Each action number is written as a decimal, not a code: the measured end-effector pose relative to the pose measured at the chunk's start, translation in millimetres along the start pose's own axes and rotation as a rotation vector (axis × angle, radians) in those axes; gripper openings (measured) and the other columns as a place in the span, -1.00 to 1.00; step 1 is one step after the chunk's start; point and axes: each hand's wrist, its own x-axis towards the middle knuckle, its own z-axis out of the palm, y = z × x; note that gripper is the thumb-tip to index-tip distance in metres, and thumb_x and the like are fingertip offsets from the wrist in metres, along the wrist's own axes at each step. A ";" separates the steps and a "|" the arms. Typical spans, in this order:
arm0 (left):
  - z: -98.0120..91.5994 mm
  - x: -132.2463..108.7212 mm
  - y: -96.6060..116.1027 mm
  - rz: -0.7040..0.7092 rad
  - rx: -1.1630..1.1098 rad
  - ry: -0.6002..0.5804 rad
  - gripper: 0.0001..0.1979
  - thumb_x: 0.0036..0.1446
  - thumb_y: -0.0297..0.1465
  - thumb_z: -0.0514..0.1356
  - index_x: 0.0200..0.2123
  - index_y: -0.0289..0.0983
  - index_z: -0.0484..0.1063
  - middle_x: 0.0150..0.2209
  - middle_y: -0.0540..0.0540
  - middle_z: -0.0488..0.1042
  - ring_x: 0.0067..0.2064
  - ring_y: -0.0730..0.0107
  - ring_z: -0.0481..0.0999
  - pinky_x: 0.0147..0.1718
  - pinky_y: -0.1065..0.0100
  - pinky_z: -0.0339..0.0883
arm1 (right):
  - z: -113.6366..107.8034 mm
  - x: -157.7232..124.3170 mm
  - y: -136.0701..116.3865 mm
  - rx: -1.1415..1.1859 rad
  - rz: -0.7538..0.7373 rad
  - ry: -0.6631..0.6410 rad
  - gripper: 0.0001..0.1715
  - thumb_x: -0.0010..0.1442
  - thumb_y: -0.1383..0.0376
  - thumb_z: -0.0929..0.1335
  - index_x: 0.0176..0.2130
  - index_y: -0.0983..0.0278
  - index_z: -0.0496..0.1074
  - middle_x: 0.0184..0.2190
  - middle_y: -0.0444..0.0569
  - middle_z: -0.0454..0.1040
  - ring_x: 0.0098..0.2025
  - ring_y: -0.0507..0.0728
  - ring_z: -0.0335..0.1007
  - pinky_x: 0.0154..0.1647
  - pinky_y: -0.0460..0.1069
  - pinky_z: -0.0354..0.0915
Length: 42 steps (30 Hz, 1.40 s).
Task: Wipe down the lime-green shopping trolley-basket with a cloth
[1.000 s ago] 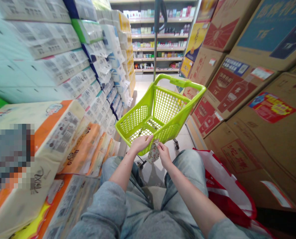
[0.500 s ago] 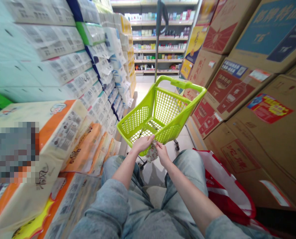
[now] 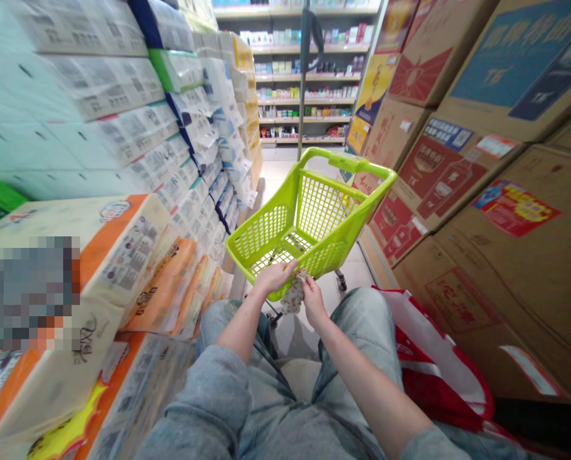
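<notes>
A lime-green plastic shopping cart (image 3: 330, 204) with a lattice basket stands tilted in front of my knees, its inside bare. My left hand (image 3: 276, 276) is closed over the basket's near rim, the fingers partly hidden. Pinched between the fingers of my right hand (image 3: 314, 299) is a small patterned cloth (image 3: 292, 301), light with dark spots. The cloth hangs crumpled against the outside of the near rim, just right of my left hand.
Packs of tissue paper (image 3: 155, 131) are stacked high on the left. Cardboard cartons (image 3: 486, 255) wall the right side. A red and white bag (image 3: 433, 358) lies by my right knee. Stocked shelves (image 3: 309, 76) and a grey pole (image 3: 302, 83) stand ahead.
My right hand has shifted slightly right, away from my left hand, and more of the cloth shows between them. My left hand stays on the rim; the cart has hardly moved.
</notes>
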 end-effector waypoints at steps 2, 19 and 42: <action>0.0 -0.8 1.1 -0.018 0.006 -0.003 -0.16 0.15 0.12 -0.41 -0.11 -0.25 0.48 -0.04 -0.23 0.50 -0.01 0.11 0.47 -0.10 0.27 0.30 | 1.5 1.8 2.2 0.066 0.045 0.028 -0.60 0.01 0.19 0.30 -0.13 0.25 0.44 -0.08 -0.03 0.49 -0.04 0.15 0.38 0.00 0.04 0.27; 2.5 0.6 -4.0 0.002 -0.006 0.014 -0.13 0.11 0.16 -0.43 -0.15 -0.23 0.49 -0.07 -0.22 0.52 -0.02 0.10 0.48 -0.10 0.26 0.30 | -4.9 1.5 -15.4 -0.142 -0.027 -0.129 -0.70 0.02 0.20 0.29 -0.29 0.27 0.51 -0.26 -0.06 0.55 -0.18 0.16 0.40 -0.10 0.02 0.27; -2.3 5.4 -2.6 -0.084 0.043 0.013 -0.12 0.11 0.14 -0.46 -0.17 -0.23 0.49 -0.11 -0.23 0.53 -0.05 0.09 0.49 -0.14 0.23 0.32 | 22.9 17.9 -10.0 -0.128 0.002 -0.212 -0.72 0.02 0.22 0.28 -0.31 0.29 0.51 -0.30 -0.04 0.56 -0.22 0.17 0.41 -0.11 0.05 0.29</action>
